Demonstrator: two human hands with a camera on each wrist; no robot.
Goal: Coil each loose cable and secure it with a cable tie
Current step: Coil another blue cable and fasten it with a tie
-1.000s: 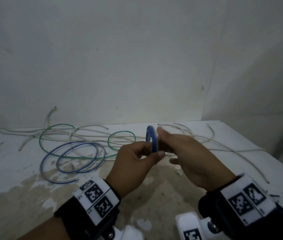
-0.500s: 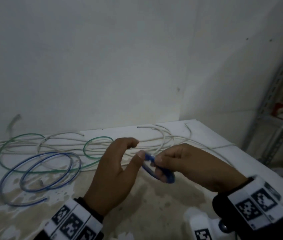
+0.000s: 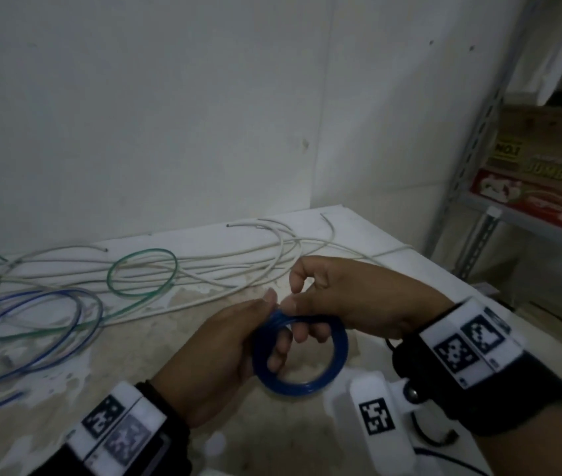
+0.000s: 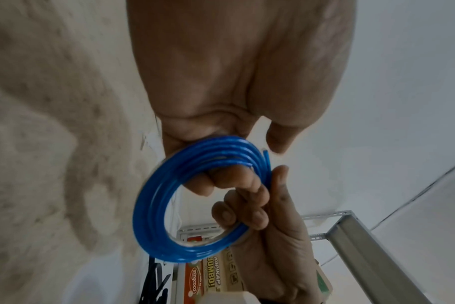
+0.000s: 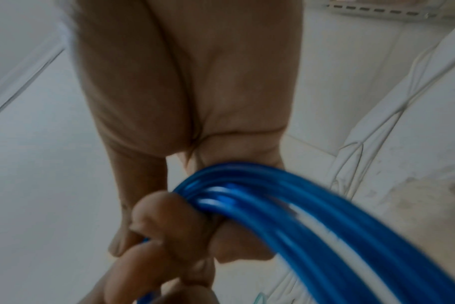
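Both hands are meeting above the front of the bench (image 3: 393, 249), holding a small blue coil (image 3: 301, 355) of several tight turns between them. The left hand (image 3: 224, 352) is gripping the coil's near-left side, fingers curled through the ring and thumb lying on the outer edge; the left wrist view is showing the cut end of the blue cable standing free just beside the thumb. The right hand (image 3: 351, 297) is closing on the top of the same coil, thumb and curled fingers pinching the bundle where it meets the left hand, with two fingers reaching through the ring. The coil is hanging clear of the bench, tilted toward the person. Behind the hands, loose white cables (image 3: 238, 266) are trailing along the back of the bench by the wall (image 3: 169, 115). A green cable (image 3: 143, 271) is lying looped among them, and a larger loose blue cable (image 3: 32, 331) is sprawling in wide loops at the left. A metal shelf rack (image 3: 478, 149) is standing at the right, carrying cardboard boxes (image 3: 544, 170) with printed labels. Black ties (image 4: 156, 283) are showing in the left wrist view, blurred.
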